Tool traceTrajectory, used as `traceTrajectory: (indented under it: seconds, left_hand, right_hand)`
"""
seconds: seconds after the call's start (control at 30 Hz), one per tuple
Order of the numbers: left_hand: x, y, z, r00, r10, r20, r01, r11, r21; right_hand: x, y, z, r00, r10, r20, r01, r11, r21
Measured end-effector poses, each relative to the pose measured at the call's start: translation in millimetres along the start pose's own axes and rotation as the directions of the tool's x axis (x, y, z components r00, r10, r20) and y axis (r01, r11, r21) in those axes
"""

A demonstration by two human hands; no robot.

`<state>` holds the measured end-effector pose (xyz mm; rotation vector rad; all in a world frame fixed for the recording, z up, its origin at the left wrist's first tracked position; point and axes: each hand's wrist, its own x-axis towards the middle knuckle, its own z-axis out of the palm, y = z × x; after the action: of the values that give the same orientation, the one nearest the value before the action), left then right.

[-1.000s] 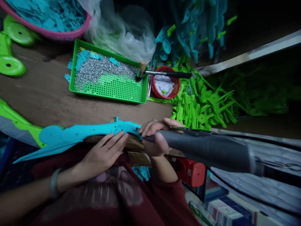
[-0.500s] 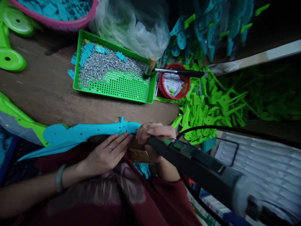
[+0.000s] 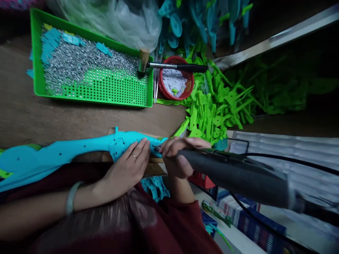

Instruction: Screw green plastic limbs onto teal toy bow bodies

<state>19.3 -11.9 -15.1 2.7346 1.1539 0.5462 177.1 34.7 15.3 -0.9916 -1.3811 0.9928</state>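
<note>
A long bright-blue plastic part lies along the near edge of the bench, with small dark holes and a short peg on its upper side. My left hand rests on its right portion, fingers stretched and lying flat, a ring on one finger. Wrapped in my right hand is a thick black corded electric screwdriver. Its dark tip points left at the right end of the blue part, just beyond my left fingertips. Whether the tip sits in a hole I cannot tell.
A green perforated tray holds silver screws and blue pieces. Across its right edge and a red basket lies a hammer. Lime-green plastic parts are heaped at the right. A black cable trails from the right.
The view has swung right, so tray and basket appear farther left. Both hands and the screwdriver have shifted rightward along the blue part, from its round section towards its right end.
</note>
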Motion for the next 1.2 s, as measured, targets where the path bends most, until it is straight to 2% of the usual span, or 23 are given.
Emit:
traceTrajectory:
  seconds: [0.1, 0.27, 0.33, 0.4, 0.47, 0.5, 0.57, 0.63, 0.7, 0.77, 0.87, 1.0, 1.13, 1.2]
  left_hand:
    - [-2, -1, 1.3, 1.0, 0.013, 0.005, -0.013, 1.0, -0.014]
    - [-4, -4, 0.6, 1.0, 0.022, 0.004, -0.022, 0.998, -0.059]
    - [-4, -4, 0.9, 1.0, 0.027, -0.008, -0.027, 0.998, -0.059]
    - [-5, -4, 1.1, 0.999, 0.035, -0.014, -0.036, 0.998, -0.048]
    - [-5, -4, 1.3, 0.999, 0.042, -0.03, -0.043, 0.999, -0.033]
    - [-4, -4, 1.4, 0.998, 0.043, -0.037, -0.044, 0.999, -0.026]
    - [-2, -1, 1.9, 0.999, 0.034, -0.035, -0.034, 0.999, -0.008]
    - [1, 2, 2.9, 1.0, 0.023, -0.006, -0.023, 1.0, 0.021]
    - [3, 6, 4.0, 1.0, 0.012, 0.024, -0.014, 0.999, 0.046]
    - [5, 9, 4.9, 0.999, 0.01, 0.044, -0.012, 0.998, 0.054]
    - [5, 10, 4.8, 0.998, 0.014, 0.057, -0.018, 0.998, 0.055]
    - [4, 10, 3.6, 0.997, 0.022, 0.071, -0.026, 0.998, 0.051]
    - [6, 11, 5.7, 0.999, 0.015, 0.038, -0.015, 1.0, -0.004]
    - [9, 12, 8.6, 0.999, 0.046, 0.019, -0.046, 0.998, -0.034]
  right_hand:
    - [1, 5, 1, 0.99, -0.136, 0.037, 0.134, 0.989, 0.069]
    - [11, 8, 9, 0.963, -0.173, 0.205, 0.147, 0.98, 0.134]
    - [15, 7, 12, 0.957, -0.185, 0.224, 0.149, 0.974, 0.169]
    - [19, 3, 9, 0.946, -0.195, 0.258, 0.148, 0.97, 0.192]
    - [21, -5, -3, 0.947, -0.204, 0.247, 0.164, 0.971, 0.174]
    - [21, -9, -12, 0.956, -0.213, 0.201, 0.187, 0.972, 0.144]
    - [19, -17, -31, 0.968, -0.249, -0.012, 0.249, 0.968, 0.022]
    - [15, -19, -45, 0.933, -0.271, -0.236, 0.246, 0.96, -0.131]
    - [9, -14, -52, 0.906, -0.268, -0.327, 0.215, 0.958, -0.189]
    - [5, -5, -50, 0.923, -0.252, -0.292, 0.215, 0.965, -0.152]
    - [4, 5, -43, 0.953, -0.256, -0.165, 0.247, 0.966, -0.074]
    - [9, 7, -42, 0.974, -0.227, -0.018, 0.228, 0.974, 0.013]
    - [20, 10, -45, 0.939, -0.301, 0.166, 0.281, 0.95, 0.135]
    - [26, 13, -44, 0.923, -0.327, 0.201, 0.301, 0.941, 0.153]
